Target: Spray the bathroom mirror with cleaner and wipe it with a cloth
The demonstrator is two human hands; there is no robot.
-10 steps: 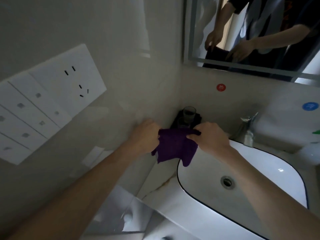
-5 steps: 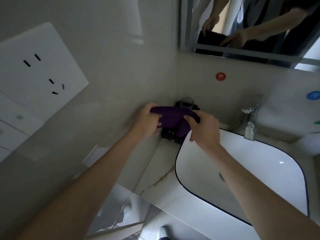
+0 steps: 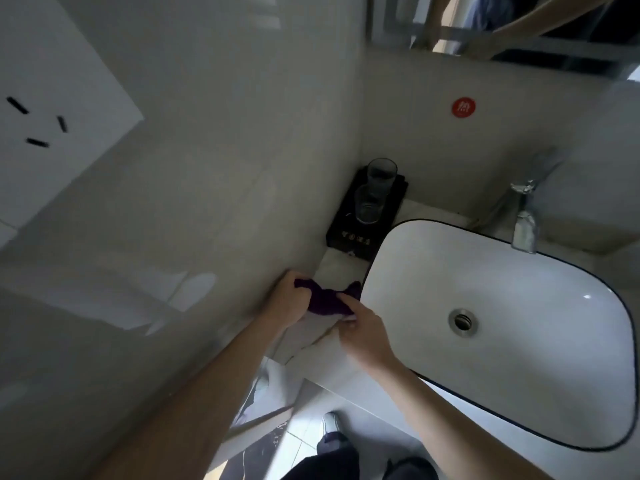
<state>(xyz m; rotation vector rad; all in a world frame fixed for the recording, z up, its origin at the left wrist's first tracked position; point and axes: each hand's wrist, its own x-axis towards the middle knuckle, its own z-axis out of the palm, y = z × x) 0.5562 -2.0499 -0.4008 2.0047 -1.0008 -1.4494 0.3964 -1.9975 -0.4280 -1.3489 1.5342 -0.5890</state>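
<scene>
- While it's bunched up down at the pale stone tabletop (image 3: 332, 351), just left of the white oval basin with the dark rim (image 3: 502, 271), the purple cloth (image 3: 327, 301) has both hands on it.
- The left hand (image 3: 289, 303) has its grip clenched round the cloth's left end, right by the side wall.
- The right hand (image 3: 363, 332) has fingers curled onto the cloth's right side, grasping it.
- The black tray (image 3: 349, 233) with two clear glasses sits further back in the corner.
- The mirror (image 3: 391, 22) is way up top, well apart from the cloth.

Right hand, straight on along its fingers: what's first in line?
The purple cloth, which the right hand is touching; just behind it the left hand, then probably the side wall, though depth is unclear.
</scene>
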